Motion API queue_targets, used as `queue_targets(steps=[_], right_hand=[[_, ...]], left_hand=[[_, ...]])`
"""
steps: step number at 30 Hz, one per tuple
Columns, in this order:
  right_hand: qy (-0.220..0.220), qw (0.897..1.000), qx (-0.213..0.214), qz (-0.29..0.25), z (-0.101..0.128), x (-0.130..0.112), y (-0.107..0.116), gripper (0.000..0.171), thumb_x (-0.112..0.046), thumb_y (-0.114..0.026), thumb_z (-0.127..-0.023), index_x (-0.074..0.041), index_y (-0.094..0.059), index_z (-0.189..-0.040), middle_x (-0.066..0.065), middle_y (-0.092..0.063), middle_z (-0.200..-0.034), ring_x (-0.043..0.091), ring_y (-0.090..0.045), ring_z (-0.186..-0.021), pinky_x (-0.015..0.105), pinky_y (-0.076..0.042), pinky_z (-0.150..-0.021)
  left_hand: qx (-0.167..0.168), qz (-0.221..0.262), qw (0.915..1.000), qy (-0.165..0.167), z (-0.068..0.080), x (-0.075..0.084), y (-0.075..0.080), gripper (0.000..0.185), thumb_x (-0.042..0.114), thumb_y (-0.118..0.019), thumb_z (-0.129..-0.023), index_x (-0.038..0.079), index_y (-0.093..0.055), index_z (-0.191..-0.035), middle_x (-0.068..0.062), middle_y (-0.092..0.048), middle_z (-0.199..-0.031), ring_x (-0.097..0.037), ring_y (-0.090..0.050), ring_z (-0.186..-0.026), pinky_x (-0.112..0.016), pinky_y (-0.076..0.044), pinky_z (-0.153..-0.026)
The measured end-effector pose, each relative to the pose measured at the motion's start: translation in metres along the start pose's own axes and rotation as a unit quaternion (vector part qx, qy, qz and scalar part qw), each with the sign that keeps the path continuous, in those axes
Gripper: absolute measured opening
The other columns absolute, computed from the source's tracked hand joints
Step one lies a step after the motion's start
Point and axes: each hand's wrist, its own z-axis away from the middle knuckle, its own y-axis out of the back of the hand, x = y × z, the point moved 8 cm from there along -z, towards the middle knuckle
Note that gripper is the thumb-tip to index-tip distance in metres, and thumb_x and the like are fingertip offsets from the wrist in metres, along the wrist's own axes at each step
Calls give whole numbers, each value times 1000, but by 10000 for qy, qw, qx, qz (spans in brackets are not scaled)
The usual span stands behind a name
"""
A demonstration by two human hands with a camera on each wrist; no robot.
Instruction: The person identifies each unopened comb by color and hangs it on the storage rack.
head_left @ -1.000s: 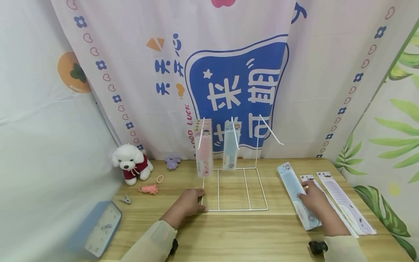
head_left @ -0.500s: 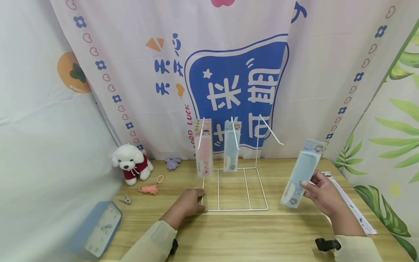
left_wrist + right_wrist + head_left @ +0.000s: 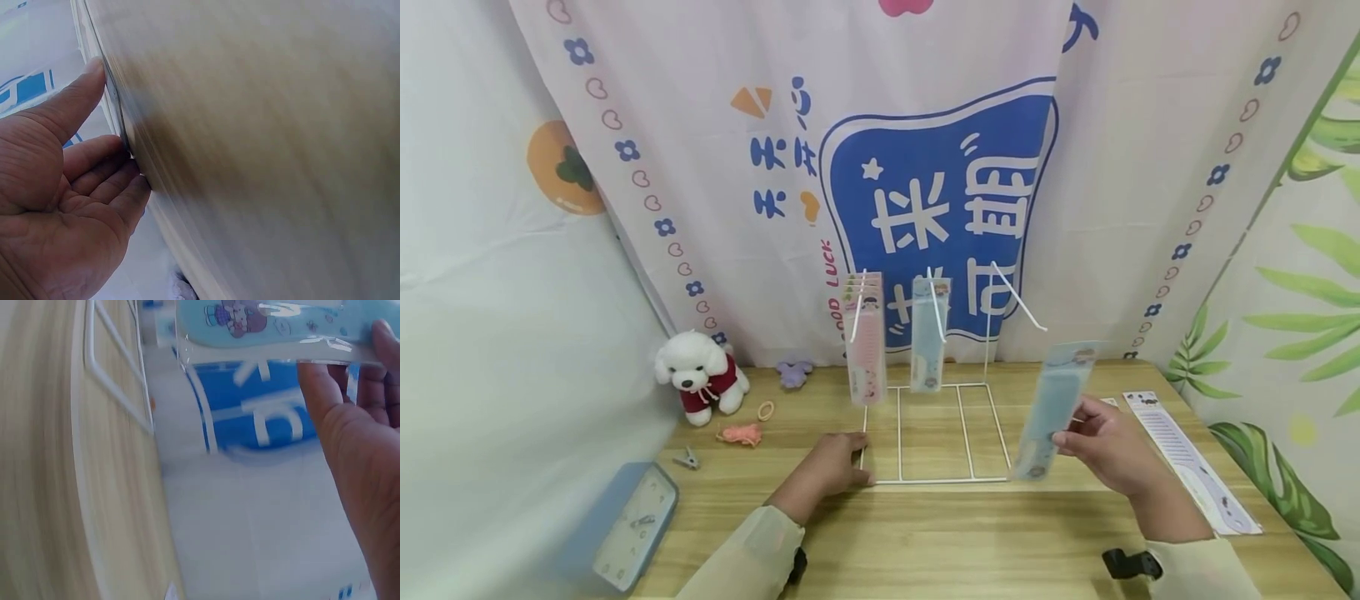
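Note:
My right hand (image 3: 1108,446) holds a light-blue packaged comb (image 3: 1051,408) near its lower part, thumb in front and fingers behind. The package stands nearly upright, right of the white wire rack (image 3: 936,481). In the right wrist view its clear sleeve and cartoon print (image 3: 244,317) show. My left hand (image 3: 831,467) holds the rack's front left corner, thumb and fingers apart at the wire. Several pink packaged combs (image 3: 867,358) hang on the rack's left hook, and a blue packaged comb (image 3: 928,350) on the middle one. The right hook (image 3: 1021,300) bears nothing.
Purple-white packaged combs (image 3: 1187,458) lie on the table at right, partly behind my right hand. A toy dog (image 3: 696,371), purple hair clip (image 3: 793,373), orange cord (image 3: 741,434), ring (image 3: 766,410), small clip (image 3: 688,457) and blue clock (image 3: 632,533) are at left.
My right hand has picked the blue packaged comb up off the table, turned it upright and brought it left toward the rack. The left hand has stayed at the rack's corner.

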Motion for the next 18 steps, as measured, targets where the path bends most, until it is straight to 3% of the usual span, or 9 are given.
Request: queue_targets(steps=[8,18], right_hand=[[-561,9900,495,1198,-37,7,-52,21,1,-73,-100,0,-67,-120,-5,-78,-112,15,-76,-103,34,-68,-86],[-985,9859,600,1216,-64,21,-87,26,-4,-76,-99,2,-66,-122,14,-74,-121,22,-75,-107,38,-68,-90]], left_hand=[[16,34,10000,-45,0,-2,0,69,24,-93,-89,-3,-65,-147,-16,-60,-160,-46,-52,-150,-59,-42,-127],[-6,133,9999,-20,0,-1,0,71,23,-93,-88,-4,-65,-147,-16,-59,-161,-47,-51,-151,-59,-40,-128]])
